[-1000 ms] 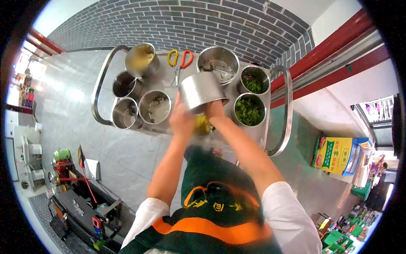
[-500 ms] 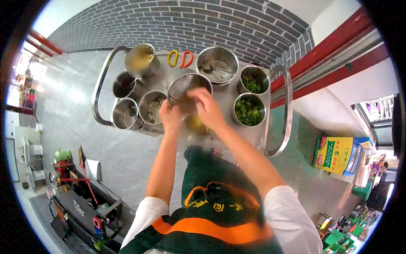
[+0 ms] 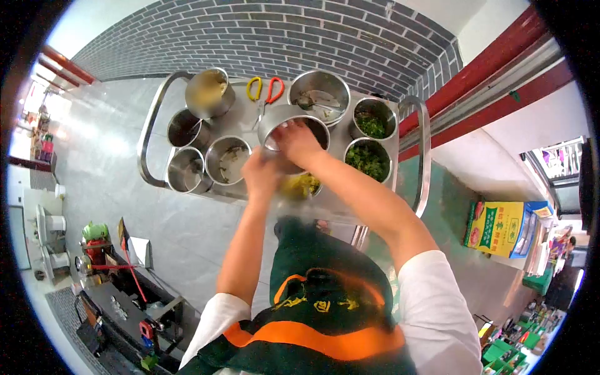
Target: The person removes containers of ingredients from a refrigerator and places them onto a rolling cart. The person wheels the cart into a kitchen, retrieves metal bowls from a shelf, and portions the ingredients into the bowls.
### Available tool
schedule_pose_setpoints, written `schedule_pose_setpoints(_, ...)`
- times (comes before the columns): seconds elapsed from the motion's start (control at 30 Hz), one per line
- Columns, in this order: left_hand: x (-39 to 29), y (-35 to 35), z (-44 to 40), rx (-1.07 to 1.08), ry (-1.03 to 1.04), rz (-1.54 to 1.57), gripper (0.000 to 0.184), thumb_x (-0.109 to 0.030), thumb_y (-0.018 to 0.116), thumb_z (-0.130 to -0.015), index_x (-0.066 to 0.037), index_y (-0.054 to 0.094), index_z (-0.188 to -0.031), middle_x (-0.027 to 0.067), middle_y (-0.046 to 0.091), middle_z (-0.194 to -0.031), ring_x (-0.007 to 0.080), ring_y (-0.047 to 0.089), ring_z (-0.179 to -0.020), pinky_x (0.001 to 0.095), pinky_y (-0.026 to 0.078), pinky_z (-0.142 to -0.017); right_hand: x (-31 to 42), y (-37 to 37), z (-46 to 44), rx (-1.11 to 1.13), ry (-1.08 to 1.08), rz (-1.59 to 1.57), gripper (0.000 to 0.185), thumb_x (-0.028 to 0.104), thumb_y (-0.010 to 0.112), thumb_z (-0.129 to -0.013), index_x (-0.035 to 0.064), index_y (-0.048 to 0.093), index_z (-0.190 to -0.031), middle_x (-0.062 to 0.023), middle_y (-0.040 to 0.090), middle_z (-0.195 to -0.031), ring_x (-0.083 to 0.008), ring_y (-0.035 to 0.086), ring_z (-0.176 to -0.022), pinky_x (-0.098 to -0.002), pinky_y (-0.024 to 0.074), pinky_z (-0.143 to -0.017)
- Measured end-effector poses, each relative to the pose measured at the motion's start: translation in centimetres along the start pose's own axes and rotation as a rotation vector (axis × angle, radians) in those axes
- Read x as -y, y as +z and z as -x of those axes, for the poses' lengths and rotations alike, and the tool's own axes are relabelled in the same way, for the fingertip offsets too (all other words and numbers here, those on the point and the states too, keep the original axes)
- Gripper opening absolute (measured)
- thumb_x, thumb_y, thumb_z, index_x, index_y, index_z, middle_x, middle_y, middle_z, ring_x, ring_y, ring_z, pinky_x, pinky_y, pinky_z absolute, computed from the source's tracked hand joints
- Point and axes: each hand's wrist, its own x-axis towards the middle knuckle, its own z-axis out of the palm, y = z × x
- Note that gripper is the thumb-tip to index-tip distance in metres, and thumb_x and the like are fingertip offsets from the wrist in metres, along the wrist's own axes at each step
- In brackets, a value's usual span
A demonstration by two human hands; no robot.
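A stainless steel pot is tilted above the cart, its mouth turned toward me. At its lower left edge, my left hand is closed on the rim, blurred by motion. My right hand reaches into the pot's mouth with fingers curled; what they hold, if anything, is hidden. Just behind my right hand stands another steel pot, partly covered. Below my hands sits a container of yellow food. A pot with dark scraps inside stands left of my left hand.
On the steel cart are red-and-yellow-handled scissors, a wide pot and two pots of chopped greens. More pots line the left side. Metal handles rise at both ends; a brick wall stands behind.
The held pot has tipped and shifted slightly, uncovering another pot behind it and the scissor blades. My right hand has moved left, deeper into its mouth.
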Motion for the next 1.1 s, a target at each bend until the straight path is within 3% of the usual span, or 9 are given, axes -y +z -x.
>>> schedule_pose_setpoints(0.13, 1.9, 0.9, -0.6, -0.092, 0.190, -0.215, 0.029, 0.006, 0.049, -0.066, 0.001, 0.053, -0.094, 0.0071, 0.054, -0.069, 0.0122, 0.049, -0.062, 0.0247, 0.040, -0.058, -0.7, 4.3, 0.7, -0.020, 0.484, -0.049, 0.041, 0.015, 0.043, -0.075, 0.0034, 0.043, -0.114, -0.0175, 0.049, -0.108, -0.0306, 0.053, -0.089, -0.0374, 0.0436, -0.076)
schedule_pose_setpoints(0.2, 1.4, 1.7, -0.2, -0.147, 0.248, -0.211, 0.018, -0.004, 0.046, -0.064, 0.001, 0.048, -0.081, 0.0208, 0.054, -0.084, 0.0381, 0.051, -0.077, 0.0420, 0.042, -0.064, -0.2, 7.1, 1.5, -0.224, 0.535, -0.281, 0.039, 0.012, 0.044, -0.073, 0.0015, 0.045, -0.111, -0.0180, 0.049, -0.108, -0.0336, 0.052, -0.089, -0.0367, 0.0427, -0.078)
schedule_pose_setpoints(0.37, 0.9, 1.4, 0.1, -0.149, 0.327, -0.246, 0.022, -0.004, 0.047, -0.063, 0.000, 0.050, -0.085, 0.0213, 0.053, -0.097, 0.0367, 0.051, -0.081, 0.0424, 0.042, -0.066, 1.0, 4.3, 2.2, -0.270, 0.562, -0.810, 0.029, 0.004, 0.048, -0.067, -0.0013, 0.053, -0.096, -0.0196, 0.053, -0.101, -0.0308, 0.052, -0.093, -0.0334, 0.0394, -0.083)
schedule_pose_setpoints(0.43, 0.2, 1.3, 0.3, -0.074, 0.307, -0.313, 0.050, 0.007, 0.048, -0.065, 0.002, 0.044, -0.115, 0.0192, 0.055, -0.102, 0.0232, 0.055, -0.093, 0.0274, 0.042, -0.076, 0.7, 6.8, 2.1, -0.248, 0.624, -0.956, 0.031, 0.005, 0.048, -0.067, 0.0009, 0.052, -0.098, -0.0203, 0.053, -0.100, -0.0316, 0.051, -0.094, -0.0349, 0.0393, -0.083)
schedule_pose_setpoints(0.5, 0.1, 1.3, 0.4, -0.088, 0.332, -0.265, 0.044, 0.007, 0.047, -0.064, 0.003, 0.047, -0.108, 0.0195, 0.053, -0.105, 0.0253, 0.055, -0.092, 0.0281, 0.042, -0.074, 0.9, 3.8, 2.0, -0.231, 0.649, -1.204, 0.030, 0.003, 0.047, -0.068, 0.0026, 0.054, -0.097, -0.0191, 0.054, -0.098, -0.0307, 0.050, -0.095, -0.0370, 0.0388, -0.083)
schedule_pose_setpoints(0.73, 1.2, 0.9, -0.3, -0.203, 0.475, -0.316, 0.012, 0.008, 0.047, -0.059, 0.005, 0.040, -0.069, 0.0202, 0.046, -0.114, 0.0349, 0.054, -0.085, 0.0309, 0.044, -0.063, 2.8, 3.1, 8.1, 0.035, 0.442, -0.855, 0.031, -0.004, 0.042, -0.062, 0.0037, 0.058, -0.087, -0.0136, 0.056, -0.093, -0.0280, 0.050, -0.093, -0.0340, 0.0379, -0.083)
schedule_pose_setpoints(0.87, 1.4, 1.1, 0.2, -0.202, 0.514, -0.311, 0.012, 0.008, 0.046, -0.060, 0.005, 0.042, -0.071, 0.0200, 0.046, -0.115, 0.0295, 0.056, -0.083, 0.0300, 0.043, -0.063, 3.1, 0.6, 5.9, -0.263, 0.497, -1.006, 0.028, 0.004, 0.045, -0.066, 0.0058, 0.058, -0.091, -0.0170, 0.056, -0.095, -0.0333, 0.051, -0.090, -0.0394, 0.0389, -0.082)
schedule_pose_setpoints(1.0, 2.0, 1.0, -0.9, -0.238, 0.454, -0.194, 0.024, 0.004, 0.048, -0.065, 0.005, 0.051, -0.088, 0.0176, 0.053, -0.106, 0.0250, 0.056, -0.083, 0.0302, 0.044, -0.066, 3.9, 3.2, 9.5, -0.132, 0.353, -0.840, 0.025, 0.000, 0.046, -0.065, 0.0052, 0.058, -0.087, -0.0164, 0.057, -0.085, -0.0337, 0.051, -0.087, -0.0408, 0.0405, -0.078)
schedule_pose_setpoints(1.1, 3.1, 0.3, -1.3, -0.263, 0.258, -0.046, 0.038, 0.000, 0.049, -0.066, 0.003, 0.050, -0.104, 0.0167, 0.056, -0.099, 0.0258, 0.056, -0.086, 0.0312, 0.044, -0.068, 3.4, 1.2, 8.8, -0.317, 0.697, -0.991, 0.014, 0.005, 0.051, -0.071, 0.0018, 0.054, -0.084, -0.0087, 0.055, -0.075, -0.0210, 0.052, -0.069, -0.0291, 0.0418, -0.062)
